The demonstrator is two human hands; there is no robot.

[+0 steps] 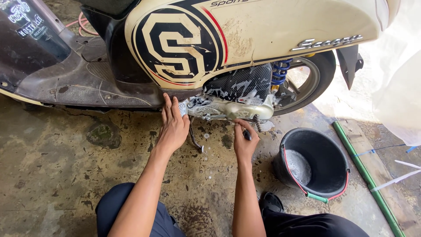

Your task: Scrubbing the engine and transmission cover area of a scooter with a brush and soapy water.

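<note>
A cream scooter [263, 30] with a black letter emblem on its side panel stands in front of me. Its engine casing [239, 107] is covered in soap foam. My left hand [173, 125] rests flat, fingers together, against the lower edge of the body by the engine's front. My right hand [243, 140] grips a small dark-handled brush [247, 134] and holds it under the foamy casing. The brush head is hidden by my fingers.
A black bucket [335, 175] with soapy water and a red-green handle stands right of my right arm. A green hose [368, 175] runs along the wet concrete floor at right. The rear wheel [313, 81] and blue shock spring [280, 72] lie behind the engine. The kickstand [195, 140] hangs between my hands.
</note>
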